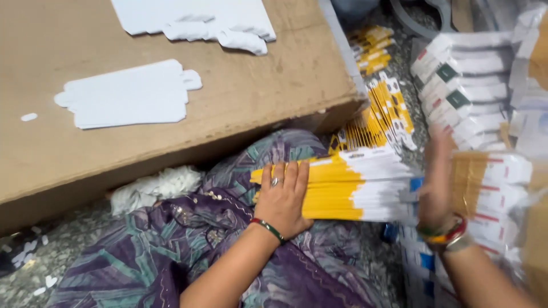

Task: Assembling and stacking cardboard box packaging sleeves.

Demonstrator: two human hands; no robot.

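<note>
The left hand (283, 199) lay flat, fingers spread, pressing down on a thick stack of yellow-and-white cards (342, 188) that rested on the person's lap. The cards were thin, flat and smooth, with long straight edges packed tight together. A ring sat on one finger, and a red and green bangle (267, 228) circled the wrist.

At 3 o'clock from that hand, the right hand (436, 182) was blurry. It touched the white end of the stack, but it was hard to tell if its fingers were gripping or just pushing. Bangles on that wrist were blurred too.

The lap was covered by soft, wrinkly purple and green cloth (171, 251). At 11 o'clock sat a big brown cardboard board (251, 97), flat and rough. White cut-out paper shapes (128, 94) lay on it, and more white shapes (200, 20) at the top were cut off by the edge.

At 1 o'clock, more yellow cards (388, 111) fanned out on the speckled floor. At 2 o'clock, bundles of white cards (465, 85) were piled up, and the far right side was too fuzzy to make out.
</note>
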